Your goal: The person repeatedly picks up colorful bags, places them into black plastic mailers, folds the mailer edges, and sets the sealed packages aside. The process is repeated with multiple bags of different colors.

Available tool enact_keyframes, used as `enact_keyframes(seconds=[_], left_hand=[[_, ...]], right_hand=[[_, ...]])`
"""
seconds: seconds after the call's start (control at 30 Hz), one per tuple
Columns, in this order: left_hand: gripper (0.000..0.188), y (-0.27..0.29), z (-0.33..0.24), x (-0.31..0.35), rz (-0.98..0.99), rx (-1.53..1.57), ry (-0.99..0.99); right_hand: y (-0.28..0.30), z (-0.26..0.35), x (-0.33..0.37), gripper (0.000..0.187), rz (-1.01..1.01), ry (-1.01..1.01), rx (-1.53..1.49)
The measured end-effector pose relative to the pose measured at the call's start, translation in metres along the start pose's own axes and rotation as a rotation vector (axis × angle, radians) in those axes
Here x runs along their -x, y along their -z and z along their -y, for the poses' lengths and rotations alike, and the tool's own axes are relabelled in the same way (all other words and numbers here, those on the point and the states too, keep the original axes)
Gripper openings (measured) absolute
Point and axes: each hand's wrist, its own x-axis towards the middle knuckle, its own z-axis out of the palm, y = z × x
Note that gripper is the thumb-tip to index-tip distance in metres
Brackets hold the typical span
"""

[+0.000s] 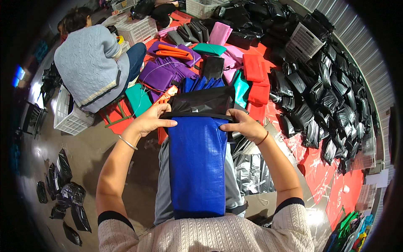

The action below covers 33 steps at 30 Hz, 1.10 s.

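A long folded blue tarp-like sheet (198,168) lies along my lap, its near end against my body. A black plastic bag (203,100) covers its far end, with the bag's rim running across the blue sheet. My left hand (154,119) is closed on the left corner of the rim, thumb pressed on top. On the opposite side my right hand (247,126) pinches the right corner in the same way. Fingers under the bag are hidden. Just beyond the bag sits a stack of blue folded pieces (202,84).
Folded purple sheets (157,75), red ones (257,82) and teal ones (241,90) spread out ahead. Packed black bags (310,109) heap up on the right. At the left a person (90,63) sits near a white crate (72,115). Several black packets (71,195) lie on the floor.
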Motion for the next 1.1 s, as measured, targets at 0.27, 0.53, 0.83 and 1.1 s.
enact_keyframes(seconds=[0.27,0.53,0.83,1.1], left_hand=[[0.027,-0.061,0.044,0.054,-0.631,-0.615,-0.849],[0.01,-0.093,0.131,0.059,-0.803,-0.324,-0.415],[0.044,-0.076,0.178,0.072,-0.835,-0.776,-0.74],[0.045,-0.114,0.244,0.201,-0.573,-0.687,-0.428]], right_hand=[[-0.048,-0.054,0.045,0.024,-0.579,0.851,0.869],[-0.063,-0.133,0.04,0.022,-0.794,0.801,0.714],[-0.088,-0.16,0.055,0.017,-0.801,0.723,0.673],[-0.142,-0.185,0.154,0.014,-0.524,0.686,0.677]])
